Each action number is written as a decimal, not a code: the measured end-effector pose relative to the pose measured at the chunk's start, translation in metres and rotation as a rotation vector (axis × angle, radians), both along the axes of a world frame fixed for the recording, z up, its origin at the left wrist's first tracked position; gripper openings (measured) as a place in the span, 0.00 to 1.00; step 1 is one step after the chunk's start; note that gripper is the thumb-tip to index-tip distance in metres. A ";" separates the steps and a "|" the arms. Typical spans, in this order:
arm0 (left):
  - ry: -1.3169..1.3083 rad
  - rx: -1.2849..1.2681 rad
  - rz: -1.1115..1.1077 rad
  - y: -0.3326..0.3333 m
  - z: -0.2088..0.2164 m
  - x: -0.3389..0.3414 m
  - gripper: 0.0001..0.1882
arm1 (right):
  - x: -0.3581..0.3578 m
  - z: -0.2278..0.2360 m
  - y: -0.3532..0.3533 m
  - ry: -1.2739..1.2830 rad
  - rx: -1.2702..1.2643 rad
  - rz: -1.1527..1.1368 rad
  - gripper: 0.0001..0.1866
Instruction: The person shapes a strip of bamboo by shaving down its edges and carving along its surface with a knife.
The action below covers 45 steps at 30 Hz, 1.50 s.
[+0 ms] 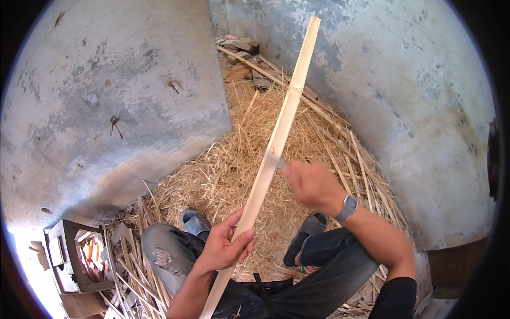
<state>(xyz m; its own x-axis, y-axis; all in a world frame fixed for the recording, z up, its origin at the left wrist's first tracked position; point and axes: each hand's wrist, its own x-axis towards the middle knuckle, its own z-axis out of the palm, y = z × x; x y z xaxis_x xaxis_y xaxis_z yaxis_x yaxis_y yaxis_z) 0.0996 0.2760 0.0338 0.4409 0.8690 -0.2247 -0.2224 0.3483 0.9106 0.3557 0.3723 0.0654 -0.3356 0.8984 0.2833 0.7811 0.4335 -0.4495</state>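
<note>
A long, pale bamboo strip (280, 127) with visible nodes slants from my lap up to the far right. My left hand (229, 244) is wrapped round its lower part, thumb on top. My right hand (313, 185), wearing a grey watch (348, 208) on its wrist, is closed beside the strip's middle. From that fist a short, greyish knife blade (274, 161) reaches across the strip's face. Motion smears both the blade and the fingers, and the handle is hidden in the fist.
Pale shavings (223, 173) cover the floor between grey walls (143, 80). Long bamboo pieces (340, 127) lie along the right wall. More strips (135, 271) and a wooden frame (71, 260) are at the lower left. Bricks (239, 45) are stacked far back.
</note>
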 end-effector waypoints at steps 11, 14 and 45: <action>0.096 0.037 -0.034 -0.008 -0.013 -0.016 0.31 | 0.008 -0.020 0.028 -0.186 0.239 0.010 0.24; 0.051 0.008 -0.005 -0.015 -0.008 -0.018 0.30 | -0.012 -0.025 0.006 -0.251 0.203 0.050 0.25; 0.061 0.023 -0.114 -0.025 -0.017 0.002 0.29 | 0.069 -0.033 0.074 -0.218 0.431 -0.158 0.28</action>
<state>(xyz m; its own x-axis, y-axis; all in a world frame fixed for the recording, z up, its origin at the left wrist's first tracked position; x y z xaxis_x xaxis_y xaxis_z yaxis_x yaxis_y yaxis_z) 0.1011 0.2512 0.0168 0.5233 0.8190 -0.2352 -0.1260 0.3473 0.9292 0.4251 0.4467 0.0321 -0.2979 0.7601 0.5776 0.9077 0.4129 -0.0752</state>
